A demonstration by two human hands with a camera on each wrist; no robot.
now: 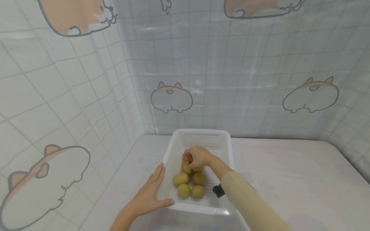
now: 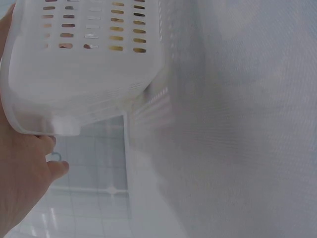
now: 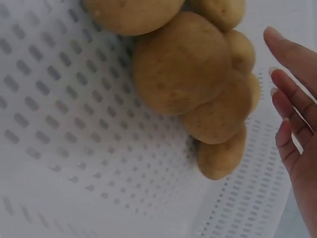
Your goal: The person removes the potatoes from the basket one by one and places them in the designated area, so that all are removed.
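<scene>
A white perforated plastic basket (image 1: 202, 207) holds several yellow-brown potatoes (image 1: 199, 179), bunched in its left and middle part. My left hand (image 1: 151, 194) rests at the basket's near left corner, fingers straight along the side and thumb out over the front rim. From below, the left wrist view shows that hand (image 2: 22, 168) against the basket's end (image 2: 74, 74). Over the farther potatoes is my right hand (image 1: 199, 156), fingers bent down. In the right wrist view this hand (image 3: 302, 109) stands beside the potatoes (image 3: 183, 64), thumb and fingers apart with nothing between them.
Under the basket lies a pale cloth-covered table (image 1: 289, 179). A curtain with grid lines and cartoon dogs (image 1: 202, 64) hangs behind it and along the left side (image 1: 72, 96). A small black device (image 1: 218, 190) sits by the right sleeve, over the basket.
</scene>
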